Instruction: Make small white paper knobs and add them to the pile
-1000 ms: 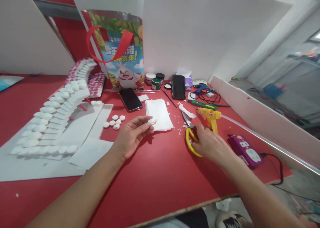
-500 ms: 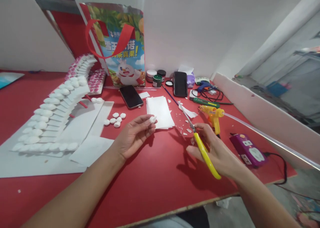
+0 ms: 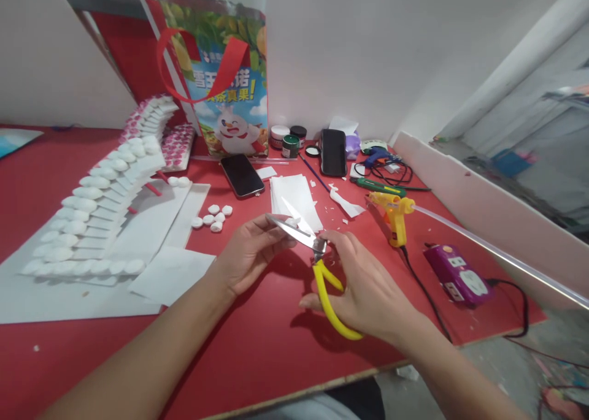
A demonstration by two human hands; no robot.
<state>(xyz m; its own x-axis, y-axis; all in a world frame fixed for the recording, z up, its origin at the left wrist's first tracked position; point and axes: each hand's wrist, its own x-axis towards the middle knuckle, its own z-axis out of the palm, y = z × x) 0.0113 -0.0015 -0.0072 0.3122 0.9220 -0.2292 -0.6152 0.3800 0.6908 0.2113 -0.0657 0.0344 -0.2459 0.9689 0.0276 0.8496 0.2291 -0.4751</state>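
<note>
My left hand (image 3: 251, 254) pinches a small white piece (image 3: 292, 222), partly hidden behind a scissor blade. In my right hand (image 3: 363, 279) are yellow-handled scissors (image 3: 329, 309), their blades spread around the white piece close to my left fingertips. Beneath the blades lies a stack of white paper sheets (image 3: 294, 190). Left of the stack, several small white rounded pieces (image 3: 215, 217) sit in a cluster on the red table (image 3: 257, 358).
A curved white structure edged with white rounded pieces (image 3: 87, 202) stands at left. Behind are a phone (image 3: 242, 176), a printed bag (image 3: 230, 101) and paint jars (image 3: 290, 145). At right are a yellow glue gun (image 3: 391, 214) with its cord and a purple power strip (image 3: 458, 276).
My right hand has moved left with the scissors, bringing the blades, now opened, to the white piece. My left hand has stayed almost in place, still pinching it.
</note>
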